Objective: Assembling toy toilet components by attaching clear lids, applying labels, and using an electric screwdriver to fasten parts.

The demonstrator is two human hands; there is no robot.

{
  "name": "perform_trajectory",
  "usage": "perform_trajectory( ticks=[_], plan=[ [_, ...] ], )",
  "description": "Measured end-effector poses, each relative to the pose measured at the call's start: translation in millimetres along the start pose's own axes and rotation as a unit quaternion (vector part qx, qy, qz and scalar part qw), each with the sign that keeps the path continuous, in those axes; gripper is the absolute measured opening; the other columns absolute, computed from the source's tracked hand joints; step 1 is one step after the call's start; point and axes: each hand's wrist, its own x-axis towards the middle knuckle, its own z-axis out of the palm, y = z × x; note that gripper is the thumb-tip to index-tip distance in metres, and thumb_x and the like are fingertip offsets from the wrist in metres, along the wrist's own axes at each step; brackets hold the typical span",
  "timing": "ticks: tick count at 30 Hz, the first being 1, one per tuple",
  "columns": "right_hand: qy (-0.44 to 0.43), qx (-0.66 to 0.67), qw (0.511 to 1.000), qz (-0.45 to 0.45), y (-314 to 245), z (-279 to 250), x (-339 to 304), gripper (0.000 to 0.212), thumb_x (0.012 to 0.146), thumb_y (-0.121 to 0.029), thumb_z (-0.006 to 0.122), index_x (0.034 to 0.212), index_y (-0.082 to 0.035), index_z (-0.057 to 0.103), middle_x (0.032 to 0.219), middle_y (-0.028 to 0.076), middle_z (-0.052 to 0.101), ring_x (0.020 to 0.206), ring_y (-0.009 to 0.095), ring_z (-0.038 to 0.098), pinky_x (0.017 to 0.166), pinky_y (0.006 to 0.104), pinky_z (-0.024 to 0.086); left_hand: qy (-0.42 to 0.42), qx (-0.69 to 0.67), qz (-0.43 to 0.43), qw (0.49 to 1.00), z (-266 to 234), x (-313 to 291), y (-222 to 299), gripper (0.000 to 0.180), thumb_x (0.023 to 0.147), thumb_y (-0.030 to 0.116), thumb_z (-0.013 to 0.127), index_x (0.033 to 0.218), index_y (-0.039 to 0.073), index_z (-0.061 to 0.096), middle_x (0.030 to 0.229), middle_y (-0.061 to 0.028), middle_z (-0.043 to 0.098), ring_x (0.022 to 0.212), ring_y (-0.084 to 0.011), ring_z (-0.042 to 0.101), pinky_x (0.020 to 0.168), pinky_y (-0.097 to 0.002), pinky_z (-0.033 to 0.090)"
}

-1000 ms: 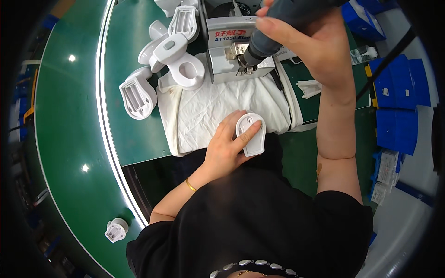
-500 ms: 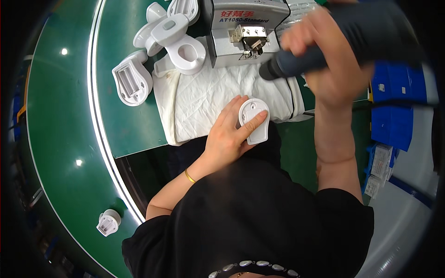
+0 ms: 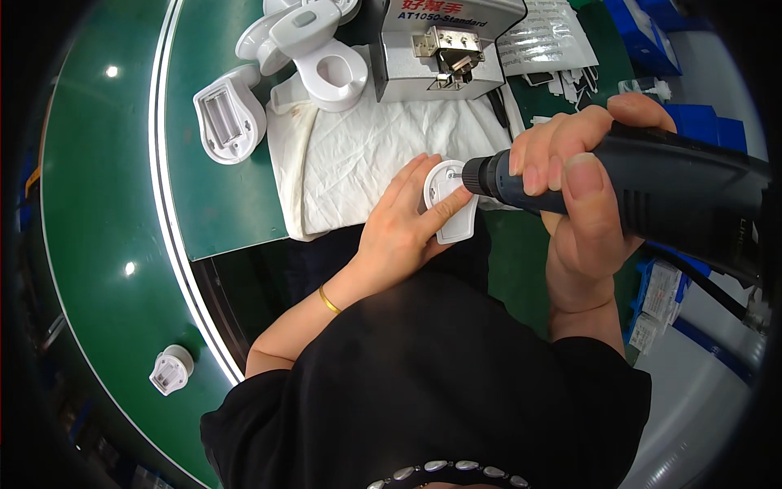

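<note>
My left hand (image 3: pixel 401 216) grips a white plastic housing (image 3: pixel 456 224), rounded at the far end, with its thumb across the face. Wrapped in the fingers of my right hand (image 3: pixel 582 175) is a black electric screwdriver (image 3: pixel 660 183), held nearly level. Its thin bit reaches the screw hole near the rounded end of the housing; whether it sits in a screw is too small to tell. A white cloth (image 3: pixel 366 167) lies on the green table just beyond my left hand. The underside of the housing is hidden by my palm and fingers.
A grey screw-feeding machine (image 3: pixel 444 61) stands on the far side of the cloth. White toilet-shaped plastic units (image 3: pixel 322 61) and an open battery housing (image 3: pixel 230 118) are at its left. A small white unit (image 3: pixel 171 369) sits on the conveyor (image 3: pixel 98 236). Blue bins (image 3: pixel 700 122) are at right.
The electric screwdriver in my right hand has come down and nearer from beside the machine, its bit now at the housing. My left hand keeps its hold. The view has shifted slightly.
</note>
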Motion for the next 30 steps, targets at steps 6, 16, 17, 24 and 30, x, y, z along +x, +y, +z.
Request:
perform_trajectory(
  ticks=[6,16,17,24,30],
  plan=[
    [0.001,-0.091,0.996,0.021,-5.6,-2.6,-9.0,0.040,0.086,-0.009,0.054,0.121,-0.010,0.034,0.076,0.005,0.048,0.067,0.015,0.050,0.072,0.0374,0.047,0.001,0.001,-0.012,1.000,-0.4,-1.5,-0.3,0.074,0.051,0.007,0.081,0.123,0.016,0.063,0.130,-0.0224,0.048,0.120,-0.0416,0.049,0.097,-0.0431,0.047],
    [0.002,-0.079,0.997,0.010,4.8,0.7,-6.2,0.035,0.086,-0.004,0.051,0.116,-0.010,0.036,0.078,0.006,0.050,0.067,0.015,0.051,0.071,0.0378,0.047,0.008,0.001,-0.012,1.000,0.5,0.2,-0.8,0.072,0.053,0.008,0.080,0.122,0.016,0.063,0.129,-0.0220,0.049,0.119,-0.0406,0.050,0.096,-0.0419,0.047],
    [0.017,-0.050,0.999,0.009,5.3,0.7,-6.0,0.034,0.086,-0.004,0.052,0.116,-0.010,0.036,0.078,0.006,0.050,0.066,0.015,0.051,0.071,0.0379,0.047,0.010,0.003,-0.009,1.000,0.4,0.4,0.1,0.071,0.053,0.008,0.080,0.122,0.016,0.063,0.129,-0.0218,0.049,0.119,-0.0404,0.050,0.096,-0.0417,0.047],
    [-0.014,-0.083,0.996,-0.016,4.1,-3.1,-0.9,0.040,0.086,-0.004,0.055,0.120,-0.008,0.035,0.077,0.006,0.050,0.066,0.015,0.052,0.069,0.0377,0.049,0.008,0.011,-0.015,1.000,-1.3,0.8,1.1,0.071,0.054,0.008,0.081,0.122,0.017,0.063,0.128,-0.0208,0.049,0.118,-0.0398,0.050,0.094,-0.0412,0.048],
    [-0.022,-0.056,0.998,-0.006,7.1,-1.8,-1.8,0.042,0.085,-0.005,0.058,0.120,-0.007,0.035,0.075,0.006,0.050,0.066,0.015,0.052,0.068,0.0373,0.049,0.002,0.004,-0.010,1.000,-1.2,-2.7,1.6,0.073,0.053,0.009,0.081,0.123,0.017,0.062,0.129,-0.0192,0.049,0.119,-0.0385,0.050,0.094,-0.0411,0.048]
  ],
)
